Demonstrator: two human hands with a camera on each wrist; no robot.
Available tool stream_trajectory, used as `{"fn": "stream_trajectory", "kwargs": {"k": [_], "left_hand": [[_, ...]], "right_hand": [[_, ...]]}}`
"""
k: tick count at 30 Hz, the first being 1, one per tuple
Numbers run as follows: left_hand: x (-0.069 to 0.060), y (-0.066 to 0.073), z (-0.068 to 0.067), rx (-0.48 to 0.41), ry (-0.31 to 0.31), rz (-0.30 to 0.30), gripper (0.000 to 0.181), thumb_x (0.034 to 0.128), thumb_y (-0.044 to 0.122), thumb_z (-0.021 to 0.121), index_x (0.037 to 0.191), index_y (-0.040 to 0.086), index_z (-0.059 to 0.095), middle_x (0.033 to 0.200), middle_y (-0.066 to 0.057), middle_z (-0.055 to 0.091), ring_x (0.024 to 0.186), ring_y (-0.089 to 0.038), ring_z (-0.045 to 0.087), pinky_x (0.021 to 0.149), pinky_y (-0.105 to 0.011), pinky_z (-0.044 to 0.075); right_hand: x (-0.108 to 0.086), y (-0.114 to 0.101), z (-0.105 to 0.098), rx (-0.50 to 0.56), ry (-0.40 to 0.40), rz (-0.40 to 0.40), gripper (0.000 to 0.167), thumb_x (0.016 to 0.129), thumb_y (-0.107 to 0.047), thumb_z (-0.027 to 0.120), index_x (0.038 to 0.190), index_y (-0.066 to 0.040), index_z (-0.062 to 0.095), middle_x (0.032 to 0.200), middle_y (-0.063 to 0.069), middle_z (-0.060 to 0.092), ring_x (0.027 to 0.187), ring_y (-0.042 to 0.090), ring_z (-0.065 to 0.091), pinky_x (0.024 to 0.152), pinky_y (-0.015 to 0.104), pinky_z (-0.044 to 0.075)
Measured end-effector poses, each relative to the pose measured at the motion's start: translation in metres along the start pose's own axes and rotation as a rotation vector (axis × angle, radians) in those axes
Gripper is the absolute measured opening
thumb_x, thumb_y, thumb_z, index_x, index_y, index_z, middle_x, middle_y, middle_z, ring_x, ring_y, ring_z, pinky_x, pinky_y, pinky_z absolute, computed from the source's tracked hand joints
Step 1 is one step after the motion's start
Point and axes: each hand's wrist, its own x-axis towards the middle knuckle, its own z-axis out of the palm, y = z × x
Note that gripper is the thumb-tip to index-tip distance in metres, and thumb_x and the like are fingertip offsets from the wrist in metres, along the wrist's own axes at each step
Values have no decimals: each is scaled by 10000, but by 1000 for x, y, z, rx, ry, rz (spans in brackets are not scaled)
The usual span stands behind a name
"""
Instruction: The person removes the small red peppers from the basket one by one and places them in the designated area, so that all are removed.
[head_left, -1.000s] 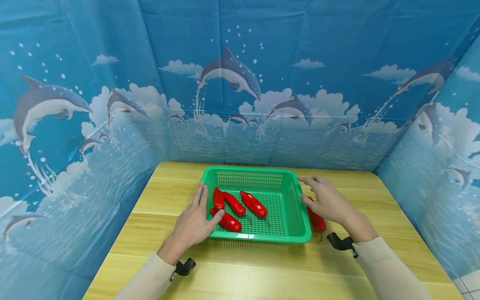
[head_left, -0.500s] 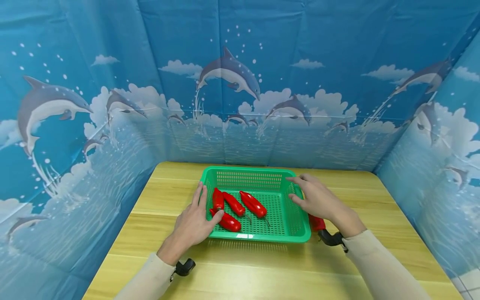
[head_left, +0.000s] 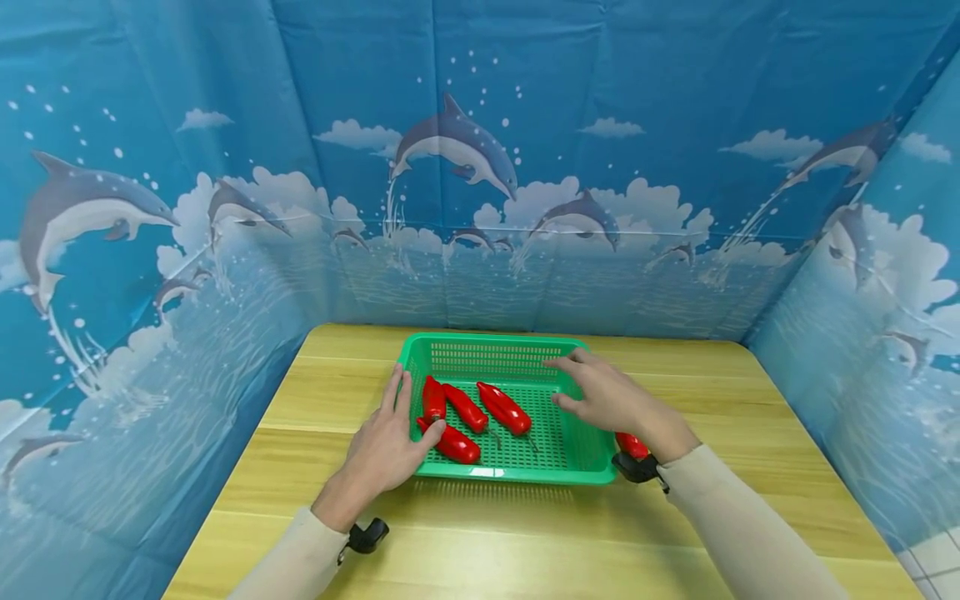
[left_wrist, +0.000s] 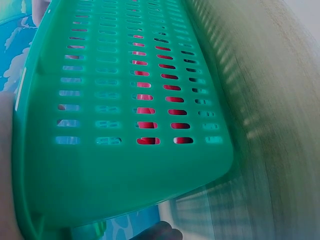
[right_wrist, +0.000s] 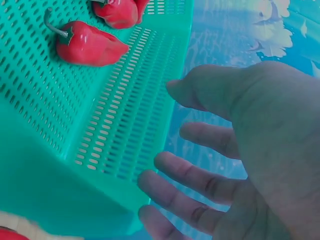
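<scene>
A green slotted plastic basket stands on the table with several red peppers lying in its left and middle parts. My left hand rests on the basket's left rim, fingers stretched along it and thumb over the front left corner. Above the basket's right side hovers my right hand, holding nothing, its fingers apart and slightly bent. Another red pepper lies on the table just right of the basket, partly hidden by the right hand and wrist. Red shows through the basket wall in the left wrist view.
The yellow wooden table extends in front of and beside the basket. A blue curtain printed with dolphins surrounds the table at the back and sides. Black wrist-worn devices sit below each hand.
My right hand has moved left, from beside the basket's right rim to above its inside, and covers more of the outer pepper. The left hand, basket and peppers stay put.
</scene>
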Motion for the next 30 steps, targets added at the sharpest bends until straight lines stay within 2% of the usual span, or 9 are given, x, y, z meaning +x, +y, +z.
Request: {"fn": "stream_trajectory", "kwargs": {"k": [4, 7, 13, 20, 26, 30], "left_hand": [[0, 0, 0, -4, 7, 6, 1075, 1135, 705, 602, 1875, 60, 166, 1998, -94, 24, 1091, -400, 786, 758, -403, 593], [1, -1, 0, -12, 8, 12, 1066, 1140, 685, 613, 1873, 54, 165, 1998, -102, 16, 1001, -355, 776, 760, -406, 588], [1, -2, 0, -44, 0, 15, 1070, 1141, 667, 622, 1873, 47, 146, 1997, -107, -9, 755, -191, 660, 683, -337, 507], [1, -1, 0, -67, -12, -3, 1110, 1131, 676, 630, 1880, 59, 90, 1990, -99, -115, 574, -176, 541, 565, -323, 440], [2, 0, 0, -80, -29, -39, 1154, 1121, 711, 625, 1886, 88, 26, 1973, -205, -99, 572, -195, 563, 567, -340, 469], [1, -1, 1, -71, -33, -49, 1167, 1122, 717, 618, 1881, 67, 16, 1959, -269, -14, 677, -211, 657, 674, -387, 581]], "right_hand": [[7, -3, 2, 10, -31, -9, 614, 1133, -279, 792, 1699, -127, 609, 1581, 239, 640, 1381, 423, 693, 1068, 619, 638], [13, -5, 4, 22, -54, -10, 624, 1140, -298, 784, 1712, -138, 594, 1610, 237, 625, 1416, 427, 674, 1098, 629, 627], [26, -9, 9, 49, -103, -10, 640, 1148, -322, 769, 1725, -126, 575, 1674, 237, 590, 1499, 449, 635, 1177, 649, 594], [38, -11, 16, 53, -126, -26, 639, 1147, -309, 771, 1721, -107, 578, 1733, 243, 563, 1590, 490, 565, 1248, 680, 543], [50, -11, 22, 84, -158, -19, 636, 1152, -278, 757, 1727, -90, 563, 1746, 234, 563, 1611, 490, 551, 1276, 680, 520], [57, -11, 28, 111, -202, -14, 653, 1151, -261, 748, 1742, -78, 538, 1727, 240, 579, 1604, 476, 560, 1287, 675, 513]]}}
